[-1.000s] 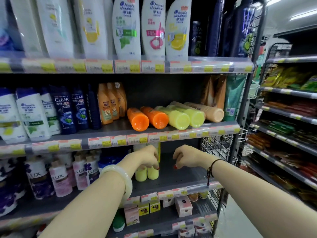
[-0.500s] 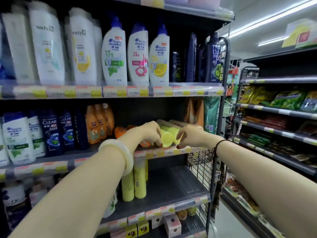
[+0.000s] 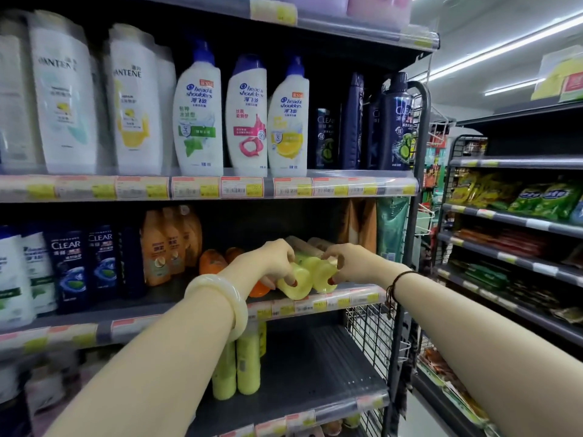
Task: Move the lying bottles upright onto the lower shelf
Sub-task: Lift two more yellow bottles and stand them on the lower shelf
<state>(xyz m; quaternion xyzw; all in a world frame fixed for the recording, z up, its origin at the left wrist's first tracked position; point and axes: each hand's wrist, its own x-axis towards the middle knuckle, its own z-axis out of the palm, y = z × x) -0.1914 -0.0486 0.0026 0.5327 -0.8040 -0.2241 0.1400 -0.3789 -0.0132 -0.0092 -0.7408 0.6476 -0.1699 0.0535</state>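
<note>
Two yellow-green bottles lie side by side on the middle shelf (image 3: 356,299), caps toward me. My left hand (image 3: 274,261) is closed over the left lying bottle (image 3: 296,283). My right hand (image 3: 350,263) is closed over the right lying bottle (image 3: 320,274). Two orange bottles (image 3: 213,261) lie to their left, partly behind my left wrist, and beige lying bottles (image 3: 303,244) show behind my fingers. On the lower shelf (image 3: 315,367), two yellow-green bottles (image 3: 247,364) stand upright below my left forearm.
Upright orange bottles (image 3: 164,247) and dark Clear bottles (image 3: 67,266) fill the middle shelf's left. Refill pouches (image 3: 391,228) stand at its right end. White shampoo bottles (image 3: 197,115) line the shelf above. A wire side panel (image 3: 369,335) closes the lower shelf's right.
Both hands rose from the lower shelf to the middle shelf and closed on the two lying yellow-green bottles. The view tilted upward.
</note>
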